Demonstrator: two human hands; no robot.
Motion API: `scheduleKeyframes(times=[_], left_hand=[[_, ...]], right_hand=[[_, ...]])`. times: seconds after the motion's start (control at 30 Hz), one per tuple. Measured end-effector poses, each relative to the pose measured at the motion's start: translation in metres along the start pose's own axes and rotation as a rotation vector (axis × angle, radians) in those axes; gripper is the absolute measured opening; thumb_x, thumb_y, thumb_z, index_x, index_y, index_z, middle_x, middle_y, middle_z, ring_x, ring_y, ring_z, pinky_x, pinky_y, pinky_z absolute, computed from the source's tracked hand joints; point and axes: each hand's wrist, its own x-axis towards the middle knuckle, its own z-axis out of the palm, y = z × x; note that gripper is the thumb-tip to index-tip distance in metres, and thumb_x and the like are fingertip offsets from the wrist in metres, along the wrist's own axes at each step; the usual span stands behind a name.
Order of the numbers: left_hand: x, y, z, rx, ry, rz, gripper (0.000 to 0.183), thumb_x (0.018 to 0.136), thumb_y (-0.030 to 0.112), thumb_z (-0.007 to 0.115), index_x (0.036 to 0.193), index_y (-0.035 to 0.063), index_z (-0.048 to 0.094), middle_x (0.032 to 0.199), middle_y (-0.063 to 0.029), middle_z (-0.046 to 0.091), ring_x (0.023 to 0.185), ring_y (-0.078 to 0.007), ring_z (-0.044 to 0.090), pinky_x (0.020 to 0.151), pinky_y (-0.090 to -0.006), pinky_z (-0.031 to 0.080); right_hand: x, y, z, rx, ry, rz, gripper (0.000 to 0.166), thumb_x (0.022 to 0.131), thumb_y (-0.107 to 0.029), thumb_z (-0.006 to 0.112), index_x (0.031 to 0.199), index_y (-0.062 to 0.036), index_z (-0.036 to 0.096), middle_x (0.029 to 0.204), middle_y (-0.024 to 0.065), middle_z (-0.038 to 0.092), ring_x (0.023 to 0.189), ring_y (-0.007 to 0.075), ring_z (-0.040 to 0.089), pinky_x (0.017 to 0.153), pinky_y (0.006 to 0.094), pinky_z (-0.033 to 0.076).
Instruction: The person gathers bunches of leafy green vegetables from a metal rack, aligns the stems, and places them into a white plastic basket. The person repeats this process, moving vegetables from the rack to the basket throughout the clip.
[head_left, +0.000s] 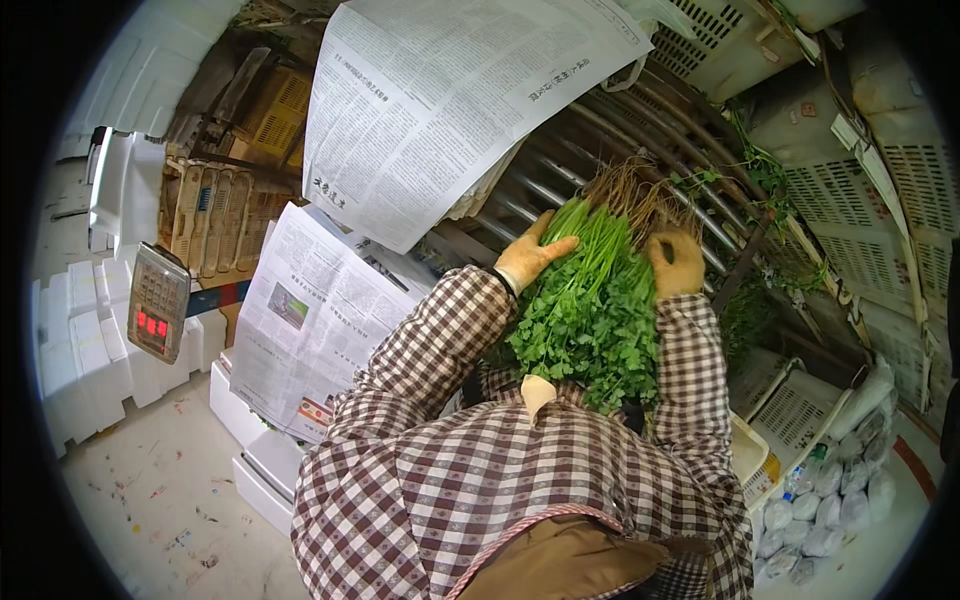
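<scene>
A large bunch of green coriander (592, 300) lies before me on a rack of metal bars (540, 187), its brown roots (637, 199) pointing away from me and its leaves towards my chest. My left hand (532, 255), in an orange glove, rests on the left side of the stems with thumb and fingers apart. At the right edge of the bunch is my right hand (676, 262), gloved too, its fingers curled near the roots; whether it grips any of them is hard to tell. Checked sleeves cover both arms.
Newspaper sheets (465, 97) lie beyond and left of the bunch, another newspaper (315, 322) over white foam boxes (262, 457). A scale display (159, 304) with red digits stands left. Plastic crates (832, 217) line the right; filled clear bags (825, 502) sit lower right beside a bottle (804, 472).
</scene>
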Motion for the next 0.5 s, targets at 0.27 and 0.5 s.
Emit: scheduleKeyframes(times=[0.27, 0.5], left_hand=[[-0.004, 0.018, 0.030, 0.259, 0.045, 0.146, 0.098, 0.075, 0.057, 0.066, 0.142, -0.0007, 0.024, 0.132, -0.0277, 0.044, 0.123, -0.0345, 0.045, 0.101, -0.0370, 0.039], [-0.016, 0.044, 0.016, 0.364, -0.030, 0.060, 0.093, 0.076, 0.055, 0.066, 0.142, 0.0012, 0.029, 0.136, -0.0257, 0.042, 0.125, -0.0343, 0.043, 0.104, -0.0384, 0.036]], right_hand=[[0.011, -0.023, -0.002, 0.004, 0.172, -0.025, 0.029, 0.084, -0.023, 0.060, 0.110, -0.0097, 0.062, 0.123, 0.0087, 0.057, 0.113, 0.0265, 0.053, 0.100, 0.0413, 0.041], [-0.003, -0.035, -0.018, 0.079, -0.126, -0.099, 0.047, 0.091, -0.039, 0.052, 0.126, -0.0075, 0.053, 0.129, 0.0123, 0.053, 0.121, 0.0251, 0.046, 0.104, 0.0424, 0.035]])
